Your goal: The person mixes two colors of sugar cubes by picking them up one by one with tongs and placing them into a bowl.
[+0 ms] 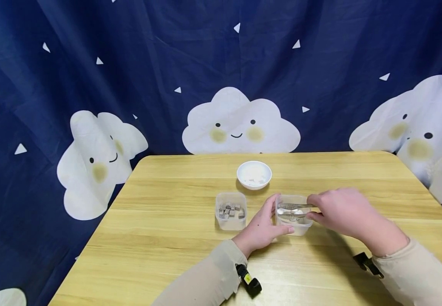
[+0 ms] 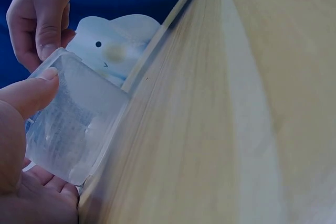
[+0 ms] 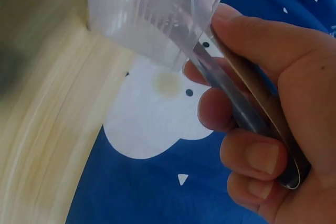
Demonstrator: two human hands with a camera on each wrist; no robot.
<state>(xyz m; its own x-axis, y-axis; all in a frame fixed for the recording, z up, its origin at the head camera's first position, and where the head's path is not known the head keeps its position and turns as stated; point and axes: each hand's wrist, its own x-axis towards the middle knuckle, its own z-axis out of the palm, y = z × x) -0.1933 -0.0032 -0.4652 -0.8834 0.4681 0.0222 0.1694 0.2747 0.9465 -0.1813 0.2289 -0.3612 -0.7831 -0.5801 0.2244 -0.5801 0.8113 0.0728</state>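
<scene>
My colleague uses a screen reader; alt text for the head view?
A right hand holds metal tongs in a translucent container gripped by the left hand, at a wooden table. Nearby are a second container of grayish cubes and a white bowl.

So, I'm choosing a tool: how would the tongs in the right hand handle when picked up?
The tongs are probably stiff yet springy, as their two slim prongs meet at a bend. Their metallic sheen suggests they could feel slippery. Flat-looking prongs make rolling seem unlikely.
</scene>
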